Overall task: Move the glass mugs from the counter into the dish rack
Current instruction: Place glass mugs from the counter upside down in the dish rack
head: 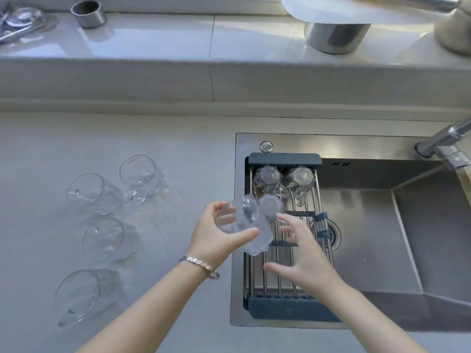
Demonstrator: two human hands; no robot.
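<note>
your left hand [216, 238] grips a glass mug [244, 225] tipped over the dish rack [285, 305] at frame centre to drain; your right hand [303, 256] hovers spread, empty, ready to steady.

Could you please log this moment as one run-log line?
left hand: holding glass mug | right hand: open above dish rack | rack: three mugs | counter: four mugs

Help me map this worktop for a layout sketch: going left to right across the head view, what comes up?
Four clear glass mugs on the grey counter → left hand gripping a clear glass mug → right hand open over the metal dish rack → steel sink basin → chrome tap.
</note>
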